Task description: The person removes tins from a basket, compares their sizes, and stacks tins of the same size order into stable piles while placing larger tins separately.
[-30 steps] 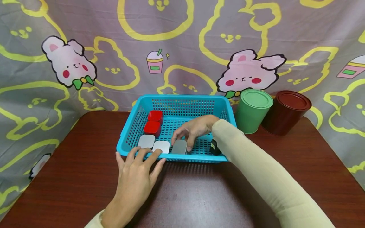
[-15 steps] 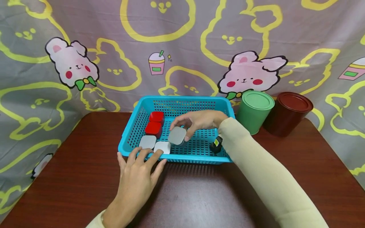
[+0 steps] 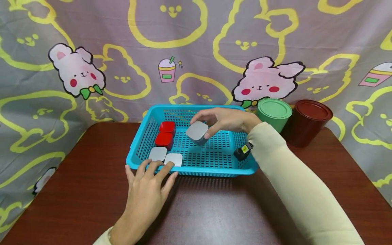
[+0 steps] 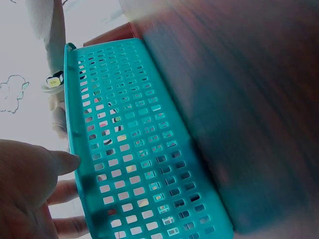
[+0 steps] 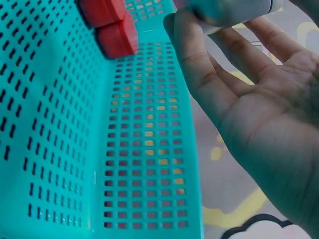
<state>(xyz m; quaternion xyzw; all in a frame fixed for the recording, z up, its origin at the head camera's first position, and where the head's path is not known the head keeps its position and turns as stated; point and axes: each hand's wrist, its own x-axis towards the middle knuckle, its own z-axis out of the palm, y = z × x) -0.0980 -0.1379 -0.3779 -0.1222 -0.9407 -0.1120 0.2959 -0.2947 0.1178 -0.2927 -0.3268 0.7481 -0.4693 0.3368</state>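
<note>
A grey-mauve curtain (image 3: 196, 44), printed with yellow animal outlines, pink-cheeked rabbits and drink cups, fills the background. In front of it stands a dark reddish-brown wood-grain table (image 3: 208, 217), carrying a turquoise perforated plastic basket (image 3: 211, 171). A pale yellow sleeve (image 3: 303, 187) covers the right arm, reaching across the basket's right end. Beyond that arm, a dark red lidded can (image 3: 306, 127) and a light green lidded can (image 3: 274, 114) stand just beside each other.

The left hand (image 3: 149, 187) grips the basket's near rim, its fingers spread apart and bent over the edge, the thumb against the outer side. The right hand (image 3: 226, 119) pinches a grey-lidded container (image 3: 197, 131) between thumb and fingers, slightly tilted, held above the basket's floor. Inside, along the left end, sit two red containers (image 3: 164, 140), one behind the other, and two white-lidded containers (image 3: 158, 153) near the left fingertips. A small black device (image 3: 243, 151) with a yellow-green label shows beneath the right cuff.
</note>
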